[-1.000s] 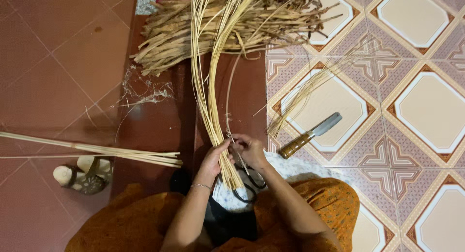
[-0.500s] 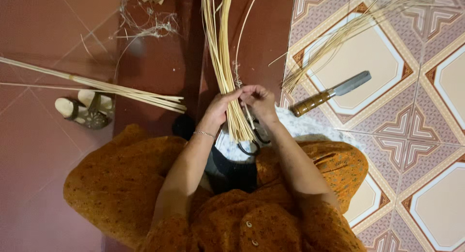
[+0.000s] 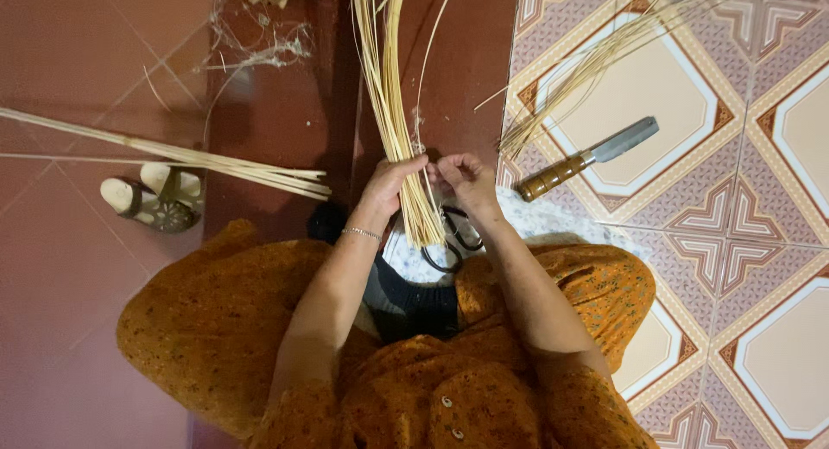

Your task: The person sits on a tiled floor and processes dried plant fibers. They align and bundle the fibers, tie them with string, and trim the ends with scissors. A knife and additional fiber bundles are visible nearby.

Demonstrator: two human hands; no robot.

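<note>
A bundle of long pale cane strips (image 3: 393, 95) runs from the top of the view down to my lap. My left hand (image 3: 390, 183) is closed around the bundle near its lower end. My right hand (image 3: 466, 177) sits just to the right, its fingers pinching a thin single strand (image 3: 420, 112) that curves up from the bundle. Black-handled scissors (image 3: 451, 242) lie under the bundle's cut ends on a white patterned cloth (image 3: 553, 220).
A large knife (image 3: 589, 157) with a wooden handle lies on the patterned tile to the right. A loose sheaf of strips (image 3: 604, 56) fans above it. Another bunch of strips (image 3: 173, 154) lies at left over a pair of sandals (image 3: 151, 199). Fibre scraps (image 3: 250, 52) litter the step.
The view has tilted down, so the pile of cane at the top has left the frame and more of my lap shows. Both hands stay on the bundle's lower end.
</note>
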